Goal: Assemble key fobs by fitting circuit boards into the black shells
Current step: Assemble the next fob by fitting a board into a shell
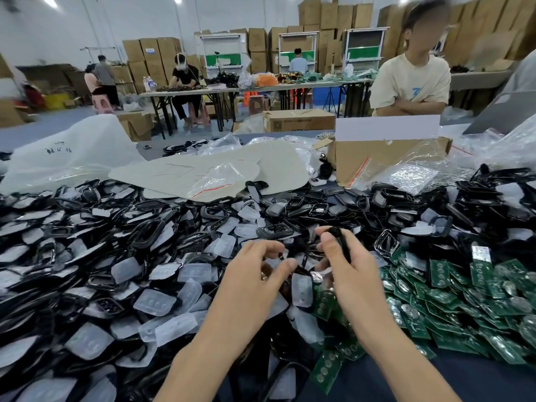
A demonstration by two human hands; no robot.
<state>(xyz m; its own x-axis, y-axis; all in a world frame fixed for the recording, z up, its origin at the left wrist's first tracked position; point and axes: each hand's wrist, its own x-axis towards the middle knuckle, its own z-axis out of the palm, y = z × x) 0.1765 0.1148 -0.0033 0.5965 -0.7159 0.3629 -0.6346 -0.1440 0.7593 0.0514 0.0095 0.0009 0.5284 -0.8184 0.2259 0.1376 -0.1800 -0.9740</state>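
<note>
Our right hand (345, 274) pinches a black shell (336, 232); left hand (255, 277) curled, grip unclear. Likely shell-picking; next we need a circuit board (439, 271).

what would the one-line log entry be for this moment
right hand: pinches black shell | left hand: fingers curled beside it, grip unclear | circuit boards: green pile on the right, none in hand
</note>
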